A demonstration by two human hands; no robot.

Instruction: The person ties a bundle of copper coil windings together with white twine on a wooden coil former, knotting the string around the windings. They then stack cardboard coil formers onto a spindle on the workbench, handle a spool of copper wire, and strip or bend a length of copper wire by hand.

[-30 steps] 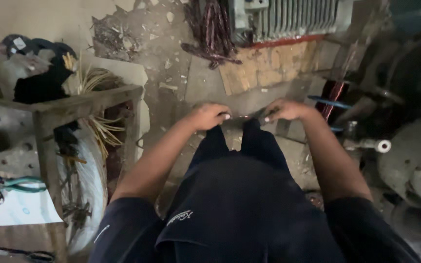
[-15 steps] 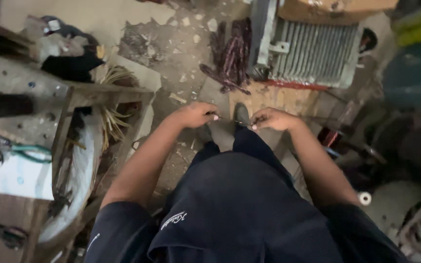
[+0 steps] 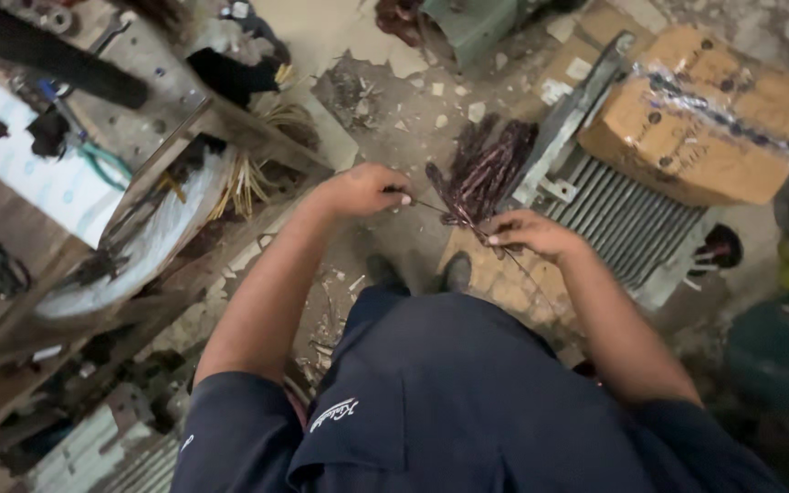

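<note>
I look down past my dark blue shirt at both hands held out over the floor. My left hand [image 3: 361,191] and my right hand [image 3: 533,234] each pinch one end of a thin wire [image 3: 449,217] stretched between them. Just beyond the wire lies a bundle of dark reddish strips [image 3: 486,169] on the floor. My two shoes [image 3: 420,272] show below the hands.
A wooden bench [image 3: 152,155] with tools, blue-handled pliers [image 3: 93,155] and a white drum stands on the left. A finned metal radiator [image 3: 618,219] and a taped cardboard box [image 3: 700,114] sit at the right. Rubble and scraps litter the floor.
The view has swung so the radiator and box come closer at the right. My hands have moved apart, drawing the wire out between them.
</note>
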